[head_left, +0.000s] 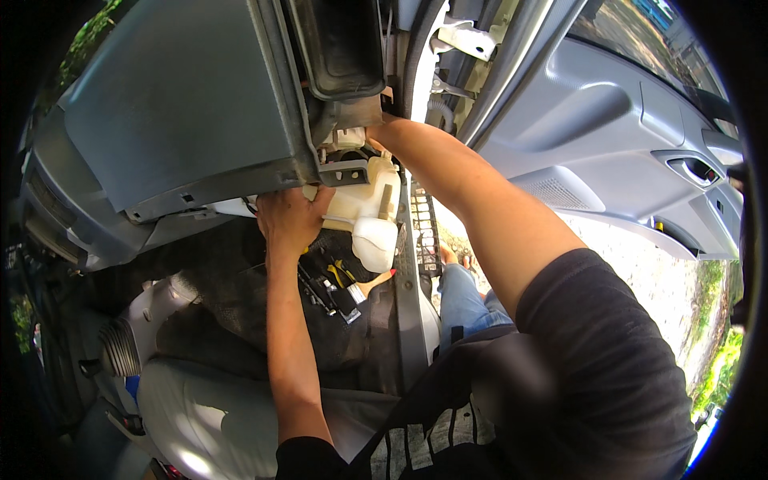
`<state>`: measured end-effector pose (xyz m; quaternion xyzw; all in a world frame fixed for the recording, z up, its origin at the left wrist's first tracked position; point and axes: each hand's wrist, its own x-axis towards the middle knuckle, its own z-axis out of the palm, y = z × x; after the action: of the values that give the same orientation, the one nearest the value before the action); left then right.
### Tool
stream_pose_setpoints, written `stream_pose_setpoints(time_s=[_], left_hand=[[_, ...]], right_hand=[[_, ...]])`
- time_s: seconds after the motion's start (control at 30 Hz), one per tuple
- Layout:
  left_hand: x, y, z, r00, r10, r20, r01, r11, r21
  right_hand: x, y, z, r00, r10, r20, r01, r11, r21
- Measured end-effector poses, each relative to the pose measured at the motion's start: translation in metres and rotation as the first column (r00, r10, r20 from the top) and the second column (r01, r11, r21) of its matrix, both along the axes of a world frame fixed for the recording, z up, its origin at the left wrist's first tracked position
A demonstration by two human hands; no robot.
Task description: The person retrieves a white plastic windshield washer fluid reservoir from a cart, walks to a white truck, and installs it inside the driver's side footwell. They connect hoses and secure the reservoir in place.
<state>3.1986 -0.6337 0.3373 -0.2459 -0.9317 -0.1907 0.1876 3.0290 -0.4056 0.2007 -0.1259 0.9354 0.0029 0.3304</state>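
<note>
A cream-white plastic tank with a rounded white lower end hangs under the dashboard's lower edge, beside the door opening. My left hand reaches up under that edge at the tank's left side. Its thumb lies against the tank, while the other fingers are mostly hidden. My right arm comes across from the right, and my right hand goes in above the tank, beneath a black plastic duct. The fingers of that hand are out of sight, so whatever they touch does not show.
Tools, among them yellow-and-black pliers and sockets, lie on the dark floor mat. The grey dashboard panel overhangs on the left. An open car door stands right, the seat lower left, the door sill below.
</note>
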Motion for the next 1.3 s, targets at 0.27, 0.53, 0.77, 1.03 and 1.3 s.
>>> stream_pose_setpoints(time_s=[0.27, 0.53, 0.77, 1.03, 1.3], left_hand=[[0.0001, 0.0027, 0.0037, 1.0, -0.023, 0.003, 0.023, 0.999, 0.036], [0.0013, 0.0035, 0.0026, 1.0, 0.01, 0.017, -0.011, 1.0, 0.03], [0.0005, 0.0025, -0.0001, 1.0, 0.011, -0.004, -0.011, 1.0, -0.016], [0.0004, 0.0029, 0.0034, 0.999, -0.026, -0.02, 0.027, 0.999, 0.041], [0.0005, 0.0032, 0.0042, 0.999, -0.027, -0.035, 0.028, 0.999, 0.03]], right_hand=[[0.0027, 0.0006, -0.0037, 1.0, 0.012, 0.004, -0.012, 1.0, 0.011], [0.0044, 0.0009, -0.0058, 1.0, 0.011, 0.005, -0.011, 1.0, 0.019], [0.0035, 0.0029, -0.0066, 1.0, 0.014, 0.008, -0.015, 1.0, 0.02], [0.0005, 0.0023, -0.0051, 1.0, 0.017, 0.0, -0.017, 1.0, 0.022], [0.0006, 0.0028, -0.0056, 1.0, 0.026, 0.007, -0.026, 0.999, 0.029]])
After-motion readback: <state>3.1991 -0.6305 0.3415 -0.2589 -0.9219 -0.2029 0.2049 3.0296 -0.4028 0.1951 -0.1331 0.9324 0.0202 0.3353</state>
